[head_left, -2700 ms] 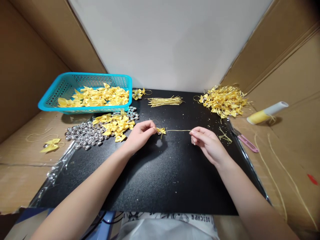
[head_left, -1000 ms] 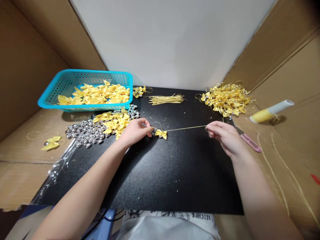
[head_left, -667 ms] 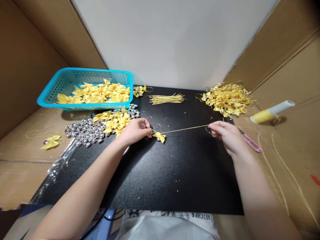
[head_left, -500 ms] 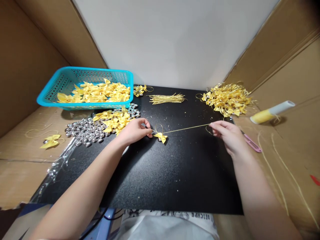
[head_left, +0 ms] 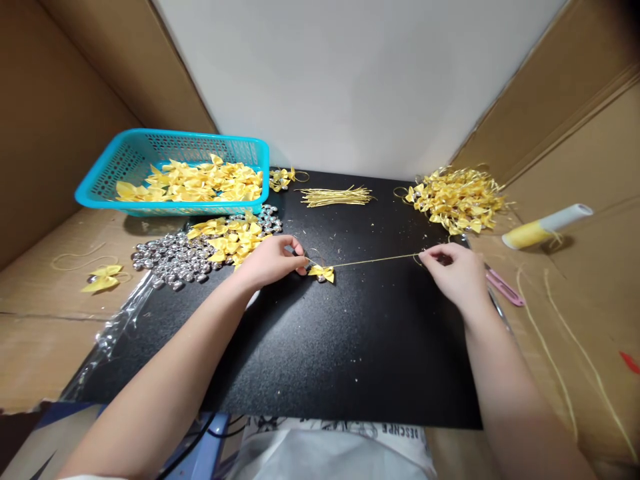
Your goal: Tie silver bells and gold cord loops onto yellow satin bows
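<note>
A thin gold cord (head_left: pixel 375 261) is stretched nearly level between my two hands, above the black tabletop (head_left: pixel 320 347). My left hand (head_left: pixel 280 259) pinches its left end, fingers closed. Close beside those fingertips a small yellow ribbon bow (head_left: pixel 323 273) hangs on the cord, with a silver bead (head_left: pixel 321 279) under it and a thin loop above. My right hand (head_left: pixel 450 267) pinches the cord's other end between thumb and forefinger, and a short tail curls by the fingertips.
A blue basket (head_left: pixel 173 205) of yellow bows stands back left. Silver beads (head_left: pixel 173 260) and loose bows (head_left: pixel 235 240) lie before it. A bundle of gold cords (head_left: pixel 336 196) lies at the back. Finished bows (head_left: pixel 457 200), a pink-handled tool (head_left: pixel 505 288) and a yellow-wrapped tube (head_left: pixel 547 227) are right.
My right hand has dipped slightly, and the cord slopes less. The bow has turned a little on the cord. My left hand keeps its pinch almost in place.
</note>
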Action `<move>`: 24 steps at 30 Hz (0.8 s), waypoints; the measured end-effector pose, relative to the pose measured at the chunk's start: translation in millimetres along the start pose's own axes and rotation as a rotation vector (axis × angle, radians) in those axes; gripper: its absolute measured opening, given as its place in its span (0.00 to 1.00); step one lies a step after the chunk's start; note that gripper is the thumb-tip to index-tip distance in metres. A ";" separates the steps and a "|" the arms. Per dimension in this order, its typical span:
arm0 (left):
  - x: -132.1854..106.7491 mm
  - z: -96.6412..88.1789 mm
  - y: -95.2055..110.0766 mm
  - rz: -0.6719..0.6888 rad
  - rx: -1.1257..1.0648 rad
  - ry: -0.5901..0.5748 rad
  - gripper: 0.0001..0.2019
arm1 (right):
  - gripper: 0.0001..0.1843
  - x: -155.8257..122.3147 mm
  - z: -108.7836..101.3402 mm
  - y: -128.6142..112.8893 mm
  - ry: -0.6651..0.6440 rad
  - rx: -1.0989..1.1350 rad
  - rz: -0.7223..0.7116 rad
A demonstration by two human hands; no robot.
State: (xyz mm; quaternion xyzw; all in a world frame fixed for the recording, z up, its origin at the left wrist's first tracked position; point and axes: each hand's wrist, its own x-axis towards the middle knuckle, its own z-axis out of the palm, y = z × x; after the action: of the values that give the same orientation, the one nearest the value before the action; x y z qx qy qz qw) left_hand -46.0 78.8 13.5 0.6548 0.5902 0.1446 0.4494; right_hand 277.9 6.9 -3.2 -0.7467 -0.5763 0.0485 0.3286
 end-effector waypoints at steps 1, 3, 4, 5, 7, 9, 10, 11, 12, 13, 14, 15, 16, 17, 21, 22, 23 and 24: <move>-0.3 0.2 0.4 0.004 0.001 0.000 0.08 | 0.10 0.0 0.5 0.7 0.004 -0.036 -0.013; -1.1 0.9 1.3 0.014 -0.006 0.001 0.07 | 0.10 -0.6 1.4 1.2 0.011 -0.094 -0.025; -1.6 1.4 1.9 0.019 -0.014 0.003 0.07 | 0.10 -1.3 1.8 0.9 0.011 -0.117 -0.029; -2.2 2.1 2.4 0.025 -0.021 0.005 0.07 | 0.10 -2.1 2.2 0.1 0.010 -0.137 -0.035; -3.6 3.4 3.7 0.033 -0.027 0.010 0.08 | 0.10 -3.6 2.8 -2.2 0.006 -0.171 -0.051; -5.1 4.7 5.3 0.041 -0.031 0.013 0.08 | 0.10 -4.6 3.2 -4.5 0.001 -0.199 -0.064; -5.9 5.2 6.2 0.044 -0.031 0.016 0.07 | 0.10 -4.8 3.3 -5.3 -0.004 -0.209 -0.065; -6.7 5.6 7.2 0.046 -0.030 0.020 0.07 | 0.09 -4.8 3.3 -5.6 -0.012 -0.217 -0.063; -7.5 5.9 8.3 0.048 -0.030 0.026 0.07 | 0.09 -4.7 3.2 -5.5 -0.021 -0.224 -0.057; -8.2 6.2 9.5 0.049 -0.028 0.031 0.07 | 0.09 -4.6 3.0 -5.1 -0.029 -0.231 -0.049; -8.8 6.5 10.6 0.050 -0.026 0.036 0.06 | 0.08 -4.5 2.7 -4.6 -0.036 -0.239 -0.041; -9.4 6.8 11.6 0.050 -0.025 0.040 0.06 | 0.08 -4.5 2.4 -4.4 -0.042 -0.248 -0.035; -9.8 7.1 12.5 0.054 -0.028 0.042 0.05 | 0.08 -4.6 2.2 -4.9 -0.040 -0.255 -0.031; -10.1 7.6 13.1 0.060 -0.034 0.044 0.05 | 0.07 -5.1 2.2 -6.8 -0.029 -0.252 -0.035; -10.2 9.3 12.6 0.099 -0.073 0.040 0.06 | 0.07 -9.3 8.6 -33.9 -0.011 -0.076 -0.220; -10.0 9.7 11.9 0.108 -0.082 0.039 0.06 | 0.07 -10.5 12.5 -45.4 -0.071 -0.006 -0.307; -9.7 10.0 11.1 0.116 -0.093 0.038 0.07 | 0.08 -11.4 17.5 -57.9 -0.169 0.055 -0.390; -9.3 10.2 10.4 0.125 -0.105 0.039 0.07 | 0.08 -11.7 23.3 -70.5 -0.289 0.088 -0.456</move>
State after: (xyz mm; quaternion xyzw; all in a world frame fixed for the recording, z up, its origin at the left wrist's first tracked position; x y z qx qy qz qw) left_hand -34.4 67.1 18.9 0.6629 0.5483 0.2160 0.4617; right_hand 205.1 15.0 13.7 -0.5680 -0.7679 0.1041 0.2774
